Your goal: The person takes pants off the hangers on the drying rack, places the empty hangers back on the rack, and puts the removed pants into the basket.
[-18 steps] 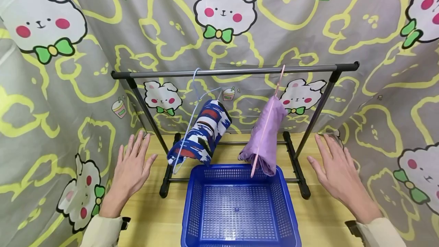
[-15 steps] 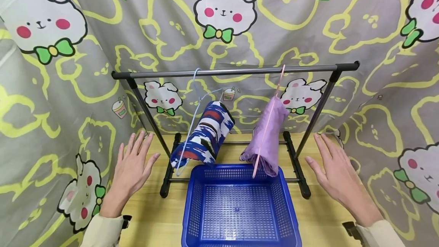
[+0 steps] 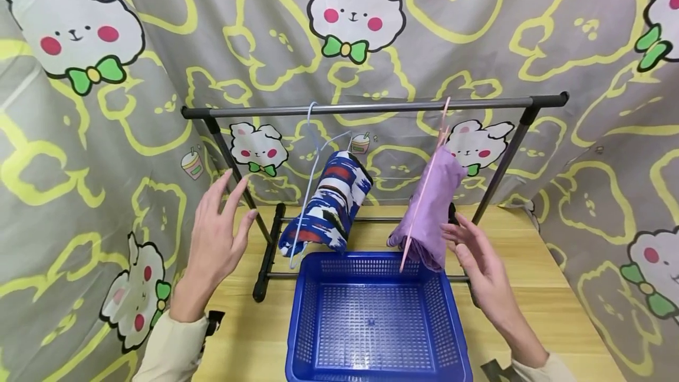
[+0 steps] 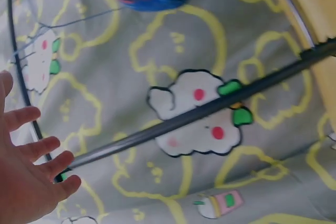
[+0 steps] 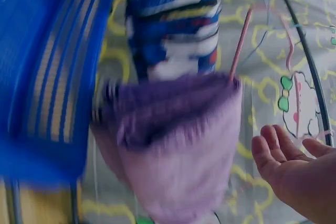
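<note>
A blue, white and red patterned cloth is folded over a light-blue hanger on the rack's rail. Further right along the rail, a purple cloth hangs folded over a pink hanger. My left hand, fingers spread, is raised in front of the rack's left post and holds nothing. Close beside the purple cloth's right side is my right hand, its fingers loosely bent and nothing in them. In the right wrist view the purple cloth and the right hand show apart.
A blue plastic basket stands on the wooden surface below the cloths. The black-and-grey garment rack spans the middle. A patterned curtain surrounds it at the back and both sides.
My right hand has moved left, up beside the purple cloth, its fingers bending. My left hand has risen slightly and tilted. The head view has shifted a little.
</note>
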